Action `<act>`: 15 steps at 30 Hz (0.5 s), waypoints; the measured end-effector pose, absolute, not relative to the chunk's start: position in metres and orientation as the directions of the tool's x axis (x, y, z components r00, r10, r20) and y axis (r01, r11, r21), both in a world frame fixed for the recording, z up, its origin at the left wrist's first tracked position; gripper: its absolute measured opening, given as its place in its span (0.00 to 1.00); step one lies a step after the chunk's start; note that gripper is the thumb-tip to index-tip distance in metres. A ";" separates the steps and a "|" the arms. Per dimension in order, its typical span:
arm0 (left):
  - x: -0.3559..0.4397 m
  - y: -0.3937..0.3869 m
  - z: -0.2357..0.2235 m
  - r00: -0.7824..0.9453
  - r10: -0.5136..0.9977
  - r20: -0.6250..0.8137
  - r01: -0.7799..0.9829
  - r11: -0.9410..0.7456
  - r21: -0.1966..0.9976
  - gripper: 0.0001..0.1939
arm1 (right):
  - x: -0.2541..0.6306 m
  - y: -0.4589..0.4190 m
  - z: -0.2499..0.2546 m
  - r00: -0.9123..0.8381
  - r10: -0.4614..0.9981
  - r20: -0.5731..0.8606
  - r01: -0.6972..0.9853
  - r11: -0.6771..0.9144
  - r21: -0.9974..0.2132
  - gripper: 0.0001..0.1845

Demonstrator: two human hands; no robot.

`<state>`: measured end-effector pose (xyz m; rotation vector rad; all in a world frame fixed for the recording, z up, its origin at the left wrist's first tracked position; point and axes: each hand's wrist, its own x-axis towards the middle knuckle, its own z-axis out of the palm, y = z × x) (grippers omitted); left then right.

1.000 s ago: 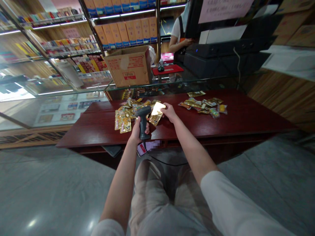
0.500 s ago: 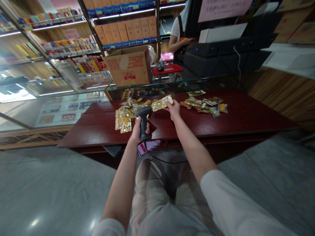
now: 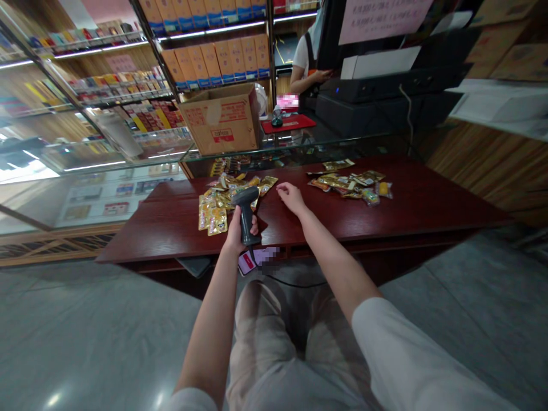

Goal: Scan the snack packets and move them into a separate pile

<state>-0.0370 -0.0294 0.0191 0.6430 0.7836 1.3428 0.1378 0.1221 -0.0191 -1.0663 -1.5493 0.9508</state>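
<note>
My left hand point(image 3: 234, 233) is wrapped around the handle of a black barcode scanner point(image 3: 245, 212), whose head points toward the back right. Behind and left of the scanner lies a pile of gold snack packets point(image 3: 217, 202). One gold packet point(image 3: 268, 184) sticks out at that pile's right end, close to my right hand point(image 3: 291, 198). My right hand is over the table with loosely bent fingers, and no packet shows in it. A second group of gold packets point(image 3: 345, 182), with a few small yellow and green ones, lies further right.
The dark red wooden table point(image 3: 282, 222) meets a glass counter at the back. On the counter are a cardboard box point(image 3: 223, 123), a red mat point(image 3: 291, 123) and black checkout equipment point(image 3: 363, 103). A phone point(image 3: 247, 262) sits below the table edge. A person point(image 3: 305, 63) stands behind the counter.
My right hand has let go of the gold packet it held in front of the scanner and moved slightly left and down. A packet now shows at the right group's left edge. The scanner stays in my left hand.
</note>
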 end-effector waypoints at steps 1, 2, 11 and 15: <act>-0.036 -0.030 0.020 0.046 0.990 -0.131 -0.598 0.133 0.791 0.28 | 0.133 0.116 -0.019 -0.240 0.883 0.403 0.279 0.460 -0.843 0.16; -0.036 -0.030 0.021 0.042 0.990 -0.137 -0.601 0.135 0.788 0.28 | 0.130 0.111 -0.018 -0.367 0.798 0.479 0.343 0.594 -0.727 0.22; -0.036 -0.029 0.021 -0.002 0.993 -0.121 -0.625 0.093 0.775 0.29 | 0.121 0.082 -0.001 -0.588 0.743 0.321 0.689 0.667 -0.283 0.24; -0.037 -0.029 0.019 0.004 0.994 -0.108 -0.623 0.087 0.777 0.28 | 0.123 0.079 0.002 -0.501 0.779 0.378 0.714 0.619 -0.328 0.26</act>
